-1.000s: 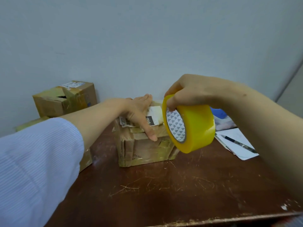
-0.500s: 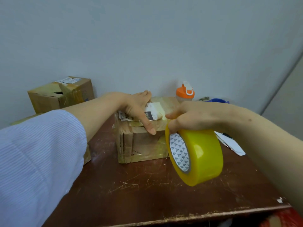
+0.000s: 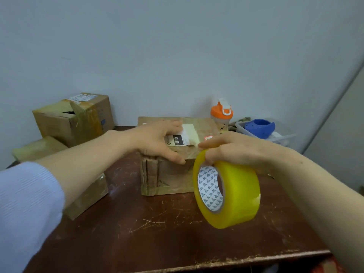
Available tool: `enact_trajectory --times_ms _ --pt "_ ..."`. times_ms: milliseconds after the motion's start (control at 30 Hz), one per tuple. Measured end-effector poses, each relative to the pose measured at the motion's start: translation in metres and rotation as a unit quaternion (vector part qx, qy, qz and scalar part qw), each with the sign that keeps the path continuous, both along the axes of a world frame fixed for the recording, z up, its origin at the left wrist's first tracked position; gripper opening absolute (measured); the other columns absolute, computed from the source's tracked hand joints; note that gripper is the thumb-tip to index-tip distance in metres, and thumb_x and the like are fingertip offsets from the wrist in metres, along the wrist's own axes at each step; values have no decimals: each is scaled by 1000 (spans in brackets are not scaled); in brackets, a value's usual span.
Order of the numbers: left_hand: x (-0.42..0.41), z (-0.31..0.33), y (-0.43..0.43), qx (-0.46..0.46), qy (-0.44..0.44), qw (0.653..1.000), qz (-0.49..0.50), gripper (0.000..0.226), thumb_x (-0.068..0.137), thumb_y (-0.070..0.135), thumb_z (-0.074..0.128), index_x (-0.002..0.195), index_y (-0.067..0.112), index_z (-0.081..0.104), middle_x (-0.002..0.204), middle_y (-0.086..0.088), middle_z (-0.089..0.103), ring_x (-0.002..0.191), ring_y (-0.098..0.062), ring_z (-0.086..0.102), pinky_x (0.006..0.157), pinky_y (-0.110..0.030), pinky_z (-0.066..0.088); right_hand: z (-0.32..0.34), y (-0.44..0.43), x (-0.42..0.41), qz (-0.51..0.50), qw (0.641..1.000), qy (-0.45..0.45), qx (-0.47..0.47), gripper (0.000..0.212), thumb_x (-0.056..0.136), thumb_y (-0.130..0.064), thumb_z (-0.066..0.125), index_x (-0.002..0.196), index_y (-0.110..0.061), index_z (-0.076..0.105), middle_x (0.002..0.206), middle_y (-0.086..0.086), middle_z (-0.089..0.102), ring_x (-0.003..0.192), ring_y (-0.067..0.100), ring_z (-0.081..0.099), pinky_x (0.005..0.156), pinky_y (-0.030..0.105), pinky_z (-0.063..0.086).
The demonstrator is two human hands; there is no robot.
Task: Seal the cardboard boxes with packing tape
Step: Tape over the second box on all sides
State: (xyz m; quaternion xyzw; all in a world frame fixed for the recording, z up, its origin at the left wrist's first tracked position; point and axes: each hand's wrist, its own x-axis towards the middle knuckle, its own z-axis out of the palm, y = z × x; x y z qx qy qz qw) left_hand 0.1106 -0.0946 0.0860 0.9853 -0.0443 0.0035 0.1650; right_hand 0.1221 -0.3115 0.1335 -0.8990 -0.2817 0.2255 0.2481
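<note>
A small worn cardboard box [image 3: 169,178] with a white label on top stands in the middle of the brown table [image 3: 157,233]. My left hand [image 3: 157,140] lies flat on the box's top near its front edge, thumb reaching down over the edge. My right hand [image 3: 236,150] grips the top of a large yellow tape roll [image 3: 226,194], which hangs just in front of the box's right front corner. A clear strip of tape seems to run from the roll onto the box top; it is hard to make out.
Two more cardboard boxes sit at the left: a taller one [image 3: 74,119] at the back and a flat one [image 3: 86,196] under my left forearm. An orange-lidded bottle [image 3: 221,113] and a clear bin holding a blue object [image 3: 260,128] stand at the back right.
My right hand has brought the tape roll down and toward me, from level with the box top to in front of its right corner. My left hand stays pressed on the box.
</note>
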Motion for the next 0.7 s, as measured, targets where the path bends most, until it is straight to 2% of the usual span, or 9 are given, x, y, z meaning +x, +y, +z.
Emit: enact_trajectory --times_ms 67,100,200,300,433,533,633,700 --pt "-11 -4 -4 -19 -46 999 -6 103 54 71 74 141 25 42 155 13 20 141 -5 20 112 -23 16 1 -5 4 -14 999 30 38 20 78 -22 65 97 -30 69 87 -10 65 80 12 64 73 30 57" --pt "-14 -4 -6 -22 -55 998 -11 89 61 64 75 137 28 47 155 13 21 140 -5 19 109 -20 13 3 -7 5 -18 998 41 53 15 78 -19 65 90 -24 72 81 -4 69 76 14 67 72 32 59" --pt "-16 -1 -10 -12 -31 998 -47 59 76 55 68 131 44 49 156 12 17 143 -5 8 112 -28 0 9 -12 8 -32 996 39 75 23 73 -16 66 94 -14 73 83 6 73 78 24 71 73 37 59" --pt "-18 0 -10 -16 -4 999 -40 54 77 57 64 127 53 47 156 15 10 143 -9 6 114 -34 2 15 -11 9 -39 995 40 79 30 72 -18 67 101 -12 72 92 12 73 86 31 70 81 44 57" --pt "-21 0 -12 -12 -2 999 -36 43 76 60 62 115 65 44 153 17 9 142 -20 6 117 -50 7 11 -11 9 -20 998 25 53 32 75 -20 66 106 -13 70 94 9 72 84 27 70 77 39 59" --pt "-23 -2 -15 15 -18 997 -72 31 83 56 57 105 71 41 153 18 7 136 -9 8 116 -43 -6 22 -20 15 -42 995 44 83 38 66 -18 68 102 -11 71 92 13 73 85 31 70 79 43 58" --pt "-23 -2 -17 14 -25 996 -81 30 86 53 56 109 69 43 153 19 8 128 2 11 111 -36 -14 39 -23 19 -58 993 31 100 42 54 -22 70 93 -7 71 82 14 73 73 30 70 70 41 59" --pt "-24 -3 -17 7 -36 996 -80 29 86 52 56 105 69 43 152 18 13 122 5 14 112 -36 -12 38 -17 13 -45 997 6 64 41 56 -25 72 95 -11 72 87 12 73 78 29 70 77 44 58"
